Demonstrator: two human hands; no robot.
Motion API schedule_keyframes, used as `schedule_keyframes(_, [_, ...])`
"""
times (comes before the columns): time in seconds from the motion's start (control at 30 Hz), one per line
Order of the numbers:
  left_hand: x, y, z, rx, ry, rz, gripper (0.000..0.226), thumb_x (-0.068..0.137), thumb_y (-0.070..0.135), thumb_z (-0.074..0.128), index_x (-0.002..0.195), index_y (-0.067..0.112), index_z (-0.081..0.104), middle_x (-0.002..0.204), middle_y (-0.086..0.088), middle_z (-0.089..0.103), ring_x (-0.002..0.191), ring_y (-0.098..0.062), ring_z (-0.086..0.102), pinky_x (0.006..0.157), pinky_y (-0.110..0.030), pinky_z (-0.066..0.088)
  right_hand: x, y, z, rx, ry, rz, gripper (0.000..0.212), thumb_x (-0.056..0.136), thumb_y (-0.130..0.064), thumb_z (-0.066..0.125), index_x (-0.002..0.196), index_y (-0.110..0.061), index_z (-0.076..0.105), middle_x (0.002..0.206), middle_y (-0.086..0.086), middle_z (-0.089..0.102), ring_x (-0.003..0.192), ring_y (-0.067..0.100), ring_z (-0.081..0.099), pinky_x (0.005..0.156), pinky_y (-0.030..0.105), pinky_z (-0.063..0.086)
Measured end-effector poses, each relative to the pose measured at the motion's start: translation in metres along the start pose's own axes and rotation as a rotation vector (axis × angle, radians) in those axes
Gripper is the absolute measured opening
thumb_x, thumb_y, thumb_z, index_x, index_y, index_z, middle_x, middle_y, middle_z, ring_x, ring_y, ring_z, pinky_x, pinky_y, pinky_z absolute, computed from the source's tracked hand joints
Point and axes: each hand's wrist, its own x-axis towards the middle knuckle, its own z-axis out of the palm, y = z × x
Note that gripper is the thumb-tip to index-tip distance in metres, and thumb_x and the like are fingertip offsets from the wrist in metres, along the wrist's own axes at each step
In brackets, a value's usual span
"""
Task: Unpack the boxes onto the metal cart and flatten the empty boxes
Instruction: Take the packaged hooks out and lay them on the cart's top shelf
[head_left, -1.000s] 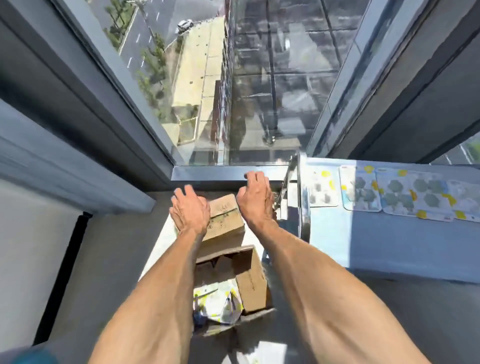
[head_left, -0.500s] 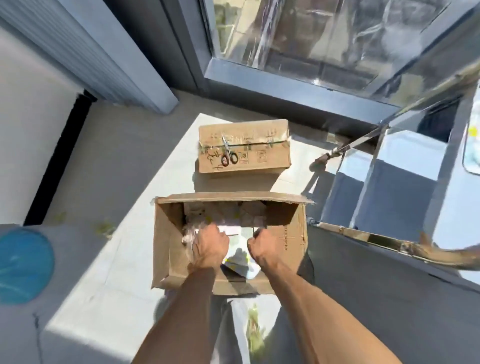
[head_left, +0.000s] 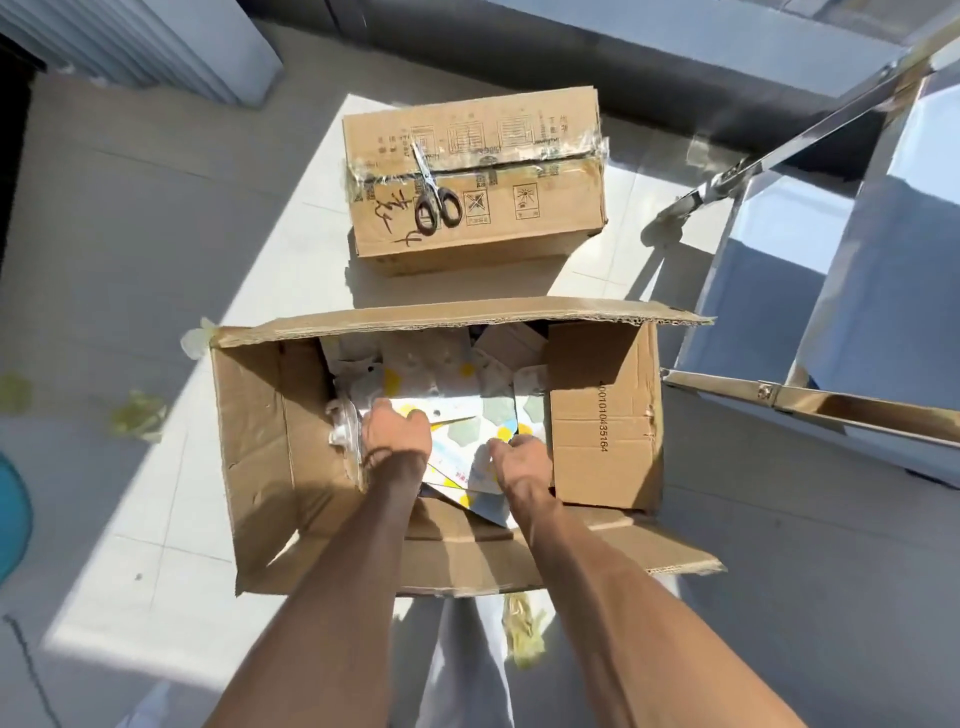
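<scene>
Both hands in the open box (head_left: 260, 441).
Left hand (head_left: 396, 431) and right hand (head_left: 514, 460), apart, grip the packet stack (head_left: 467, 447) edges, likely to lift it level.

Both hands, a second ago up by the window, now reach down inside the open box (head_left: 260, 441), the left hand (head_left: 397, 428) and right hand (head_left: 517, 457) gripping the packets (head_left: 467, 431).

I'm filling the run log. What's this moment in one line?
step: unpacking | hands: gripping packs in open box | scissors: on taped box
</scene>
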Motion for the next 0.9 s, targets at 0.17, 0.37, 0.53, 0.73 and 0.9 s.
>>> schedule_keyframes(0.17, [0.016, 0.0, 0.004, -0.081, 0.024, -0.054, 0.037, 0.09, 0.023, 0.06, 0.124, 0.009, 0.054, 0.123, -0.016, 0.06, 0.116, -0.033, 0.055, 0.089, -0.033, 0.042, 0.008, 0.002, 0.016, 0.171, 0.119, 0.062, 0.012, 0.085, -0.019, 0.063, 0.093, -0.013, 0.057, 0.081, 0.005, 0.057, 0.079, 0.026, 0.05, 0.07, 0.024, 0.039])
schedule_keyframes(0.37, [0.012, 0.007, -0.009, -0.087, -0.009, -0.044, 0.024, 0.088, 0.016, 0.058, 0.107, 0.001, 0.06, 0.112, -0.023, 0.064, 0.106, -0.037, 0.059, 0.084, -0.035, 0.046, -0.012, -0.026, -0.003, -0.094, -0.044, 0.025, 0.047, 0.089, -0.025, 0.065, 0.132, -0.018, 0.046, 0.127, 0.001, 0.057, 0.12, 0.018, 0.054, 0.088, 0.027, 0.046])
schedule_keyframes(0.53, [-0.006, 0.022, -0.037, -0.183, 0.018, -0.091, 0.029, 0.087, 0.008, 0.052, 0.114, -0.001, 0.059, 0.12, -0.023, 0.061, 0.111, -0.038, 0.057, 0.088, -0.033, 0.044, -0.031, -0.041, -0.012, 0.341, -0.132, 0.125, 0.018, 0.093, -0.011, 0.057, 0.11, -0.01, 0.059, 0.109, 0.008, 0.061, 0.088, 0.021, 0.061, 0.087, 0.031, 0.048])
schedule_keyframes(0.73, [-0.038, 0.034, -0.074, -0.263, 0.043, -0.098, 0.006, 0.084, 0.004, 0.053, 0.079, 0.005, 0.05, 0.104, -0.028, 0.062, 0.093, -0.039, 0.057, 0.07, -0.028, 0.034, -0.076, -0.056, -0.025, 0.335, 0.076, 0.085, 0.003, 0.084, -0.007, 0.062, 0.086, -0.007, 0.061, 0.094, 0.018, 0.066, 0.085, 0.032, 0.064, 0.071, 0.028, 0.049])
schedule_keyframes(0.9, [-0.09, 0.046, -0.112, -0.267, 0.041, -0.117, 0.015, 0.083, 0.002, 0.053, 0.092, -0.008, 0.06, 0.104, -0.029, 0.065, 0.095, -0.044, 0.06, 0.07, -0.034, 0.041, -0.14, -0.068, -0.083, 0.069, 0.225, 0.0, 0.017, 0.087, -0.017, 0.062, 0.102, -0.009, 0.066, 0.101, 0.014, 0.07, 0.095, 0.032, 0.066, 0.073, 0.028, 0.049])
